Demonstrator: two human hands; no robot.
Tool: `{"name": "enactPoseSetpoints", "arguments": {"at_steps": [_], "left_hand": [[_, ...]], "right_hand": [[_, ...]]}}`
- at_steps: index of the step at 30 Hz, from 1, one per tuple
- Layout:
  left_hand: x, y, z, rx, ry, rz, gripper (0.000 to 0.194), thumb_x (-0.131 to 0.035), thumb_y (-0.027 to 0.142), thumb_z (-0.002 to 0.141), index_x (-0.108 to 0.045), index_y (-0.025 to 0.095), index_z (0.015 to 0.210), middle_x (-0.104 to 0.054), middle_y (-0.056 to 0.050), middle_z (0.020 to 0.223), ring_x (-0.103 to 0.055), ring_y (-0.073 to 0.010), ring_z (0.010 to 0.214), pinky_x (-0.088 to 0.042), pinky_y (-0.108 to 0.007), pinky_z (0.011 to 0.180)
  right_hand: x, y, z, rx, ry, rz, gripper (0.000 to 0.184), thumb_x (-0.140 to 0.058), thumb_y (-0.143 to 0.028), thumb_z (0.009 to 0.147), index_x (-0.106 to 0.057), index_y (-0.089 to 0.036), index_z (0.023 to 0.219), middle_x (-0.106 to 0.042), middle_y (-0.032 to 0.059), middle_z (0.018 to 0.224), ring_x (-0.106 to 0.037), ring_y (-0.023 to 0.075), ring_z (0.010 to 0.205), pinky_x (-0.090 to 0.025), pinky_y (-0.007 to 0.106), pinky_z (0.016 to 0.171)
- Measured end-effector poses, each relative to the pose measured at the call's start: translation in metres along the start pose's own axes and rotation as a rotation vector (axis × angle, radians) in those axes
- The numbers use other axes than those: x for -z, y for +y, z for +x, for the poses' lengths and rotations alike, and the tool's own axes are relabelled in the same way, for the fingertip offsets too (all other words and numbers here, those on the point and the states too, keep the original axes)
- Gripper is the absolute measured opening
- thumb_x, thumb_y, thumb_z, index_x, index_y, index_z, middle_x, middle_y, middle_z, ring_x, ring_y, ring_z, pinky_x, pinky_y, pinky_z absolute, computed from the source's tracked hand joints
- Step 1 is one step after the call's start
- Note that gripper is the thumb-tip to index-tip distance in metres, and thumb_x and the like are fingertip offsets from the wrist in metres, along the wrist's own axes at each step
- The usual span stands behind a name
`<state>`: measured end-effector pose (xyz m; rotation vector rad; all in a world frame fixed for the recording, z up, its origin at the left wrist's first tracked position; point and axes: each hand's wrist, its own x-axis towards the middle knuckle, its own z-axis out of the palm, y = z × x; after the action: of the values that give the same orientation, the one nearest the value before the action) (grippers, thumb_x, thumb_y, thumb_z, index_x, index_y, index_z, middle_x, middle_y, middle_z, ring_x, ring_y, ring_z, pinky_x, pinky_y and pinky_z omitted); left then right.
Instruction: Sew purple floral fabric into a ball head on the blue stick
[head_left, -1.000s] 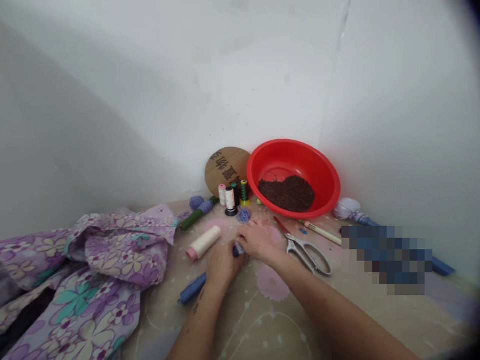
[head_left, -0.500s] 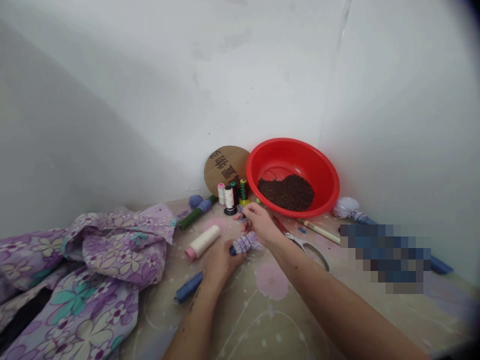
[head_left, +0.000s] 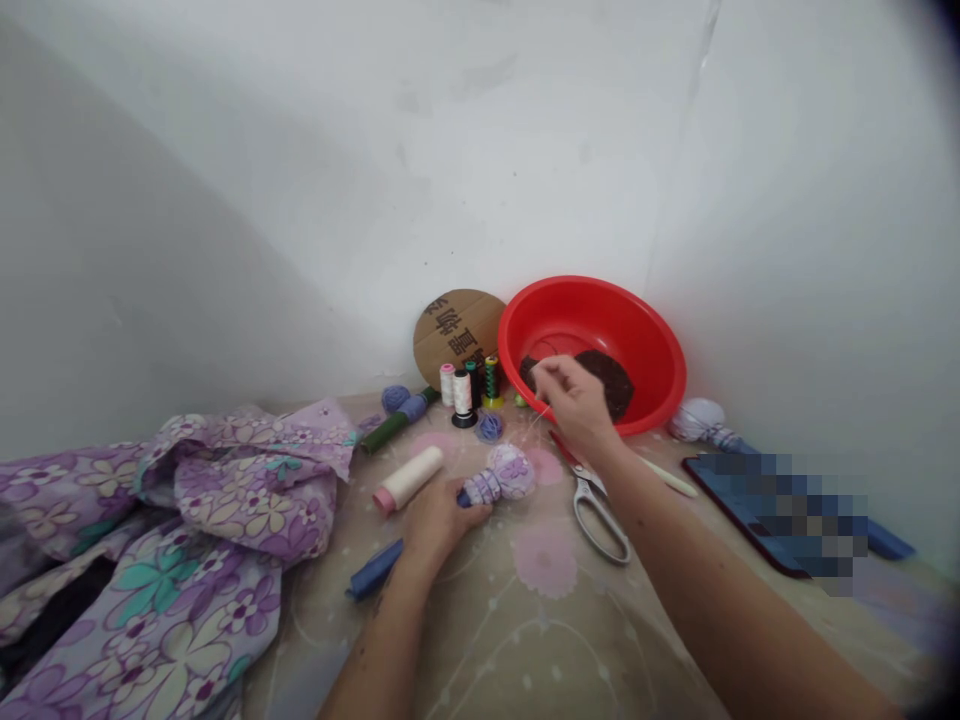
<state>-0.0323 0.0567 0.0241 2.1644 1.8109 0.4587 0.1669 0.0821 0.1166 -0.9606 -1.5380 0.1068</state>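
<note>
My left hand (head_left: 437,522) is closed around the blue handle (head_left: 375,570) of a stick with a round cloth-covered head (head_left: 514,470). Purple floral fabric covers the head, and thread or yarn binds it at the neck. Raised in front of the red basin, my right hand (head_left: 576,398) is pinched on a thin pale thread (head_left: 537,420) slanting down toward the head. Just below the right wrist lie scissors (head_left: 602,528) with grey handles. A large white thread spool (head_left: 411,477) with a pink end is beside my left hand.
The red basin (head_left: 671,375) holds dark grains. Several small thread spools (head_left: 462,393) and a blue yarn ball (head_left: 490,426) stand near a cardboard disc (head_left: 454,335). Floral fabric (head_left: 225,510) covers the left side. A phone (head_left: 750,510) and another cloth-headed stick (head_left: 697,418) lie right.
My right hand has moved up and right, away from the cloth head, drawing the thread out. My left hand stays on the handle. The head and the blue yarn ball are now uncovered.
</note>
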Motion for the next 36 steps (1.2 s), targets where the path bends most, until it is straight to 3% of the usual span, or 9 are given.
{"name": "enactPoseSetpoints", "arguments": {"at_steps": [3,6,10,14,19,25,30,32,36], "left_hand": [[-0.001,0.0,0.0,0.019,-0.021,0.024,0.042,-0.051,0.056,0.063,-0.062,0.024,0.088,-0.064,-0.005,0.08,-0.058,-0.0218,0.075,-0.034,-0.026,0.057],[0.0,0.0,-0.001,0.016,-0.013,0.029,0.041,-0.051,0.057,0.064,-0.062,0.026,0.089,-0.064,-0.004,0.08,-0.058,-0.0229,0.076,-0.035,-0.026,0.059],[0.003,0.004,-0.003,0.033,-0.022,0.032,0.047,-0.044,0.06,0.067,-0.062,0.024,0.09,-0.064,-0.006,0.081,-0.058,-0.0226,0.078,-0.036,-0.026,0.061],[0.005,0.007,-0.004,0.047,-0.036,0.046,0.045,-0.045,0.059,0.066,-0.062,0.026,0.091,-0.065,-0.005,0.083,-0.059,-0.0208,0.078,-0.036,-0.024,0.058],[0.005,0.006,-0.003,0.03,-0.02,0.064,0.043,-0.049,0.056,0.065,-0.061,0.026,0.093,-0.065,-0.005,0.083,-0.059,-0.0221,0.078,-0.036,-0.025,0.058],[0.006,0.005,-0.003,0.02,-0.027,0.045,0.041,-0.052,0.055,0.064,-0.061,0.025,0.091,-0.064,-0.005,0.083,-0.057,-0.023,0.077,-0.039,-0.029,0.062],[0.006,0.006,-0.003,0.011,-0.03,0.045,0.038,-0.054,0.052,0.064,-0.061,0.027,0.091,-0.064,-0.004,0.082,-0.057,-0.0233,0.077,-0.039,-0.029,0.062],[0.005,0.006,-0.002,0.011,-0.029,0.052,0.036,-0.053,0.052,0.065,-0.061,0.026,0.09,-0.063,-0.004,0.082,-0.057,-0.0234,0.077,-0.04,-0.029,0.064],[0.002,0.003,-0.001,0.003,-0.026,0.07,0.038,-0.052,0.054,0.064,-0.06,0.027,0.089,-0.063,-0.005,0.082,-0.057,-0.0251,0.078,-0.04,-0.032,0.064]], "right_hand": [[-0.015,0.012,-0.018,0.105,-0.372,-0.25,0.015,-0.057,-0.032,0.072,-0.064,-0.02,0.077,-0.061,-0.0006,0.066,-0.05,0.0118,0.064,-0.032,0.031,0.078],[-0.028,0.015,-0.036,0.235,-0.592,-0.407,0.018,-0.063,-0.036,0.066,-0.067,-0.022,0.077,-0.063,0.0015,0.068,-0.05,0.0161,0.074,-0.025,0.036,0.085],[-0.038,0.01,-0.05,0.366,-0.78,-0.531,0.023,-0.064,-0.042,0.062,-0.067,-0.022,0.074,-0.063,0.0027,0.067,-0.047,0.0193,0.08,-0.019,0.039,0.089],[-0.044,0.009,-0.056,0.431,-0.849,-0.625,0.013,-0.06,-0.03,0.068,-0.066,-0.018,0.065,-0.064,0.004,0.065,-0.046,0.0183,0.076,-0.018,0.039,0.088],[-0.048,0.01,-0.055,0.328,-0.724,-0.514,0.013,-0.057,-0.021,0.07,-0.063,-0.019,0.059,-0.063,0.0011,0.062,-0.046,0.0151,0.071,-0.023,0.034,0.084],[-0.035,0.007,-0.028,0.058,-0.196,-0.332,0.02,-0.055,-0.03,0.072,-0.06,-0.02,0.055,-0.058,-0.0021,0.056,-0.046,0.0131,0.064,-0.028,0.029,0.072],[-0.007,0.011,-0.006,-0.016,0.191,-0.501,0.027,-0.047,-0.036,0.077,-0.061,-0.019,0.061,-0.059,0.0003,0.059,-0.046,0.0148,0.064,-0.028,0.031,0.073],[0.0,0.017,-0.004,0.001,0.172,-0.646,0.028,-0.043,-0.035,0.078,-0.062,-0.019,0.064,-0.06,0.0018,0.061,-0.045,0.0163,0.066,-0.026,0.034,0.075],[0.002,0.021,-0.011,0.086,-0.206,-0.888,0.02,-0.047,-0.029,0.074,-0.065,-0.021,0.077,-0.063,0.0052,0.064,-0.044,0.0191,0.068,-0.022,0.037,0.076]]}}
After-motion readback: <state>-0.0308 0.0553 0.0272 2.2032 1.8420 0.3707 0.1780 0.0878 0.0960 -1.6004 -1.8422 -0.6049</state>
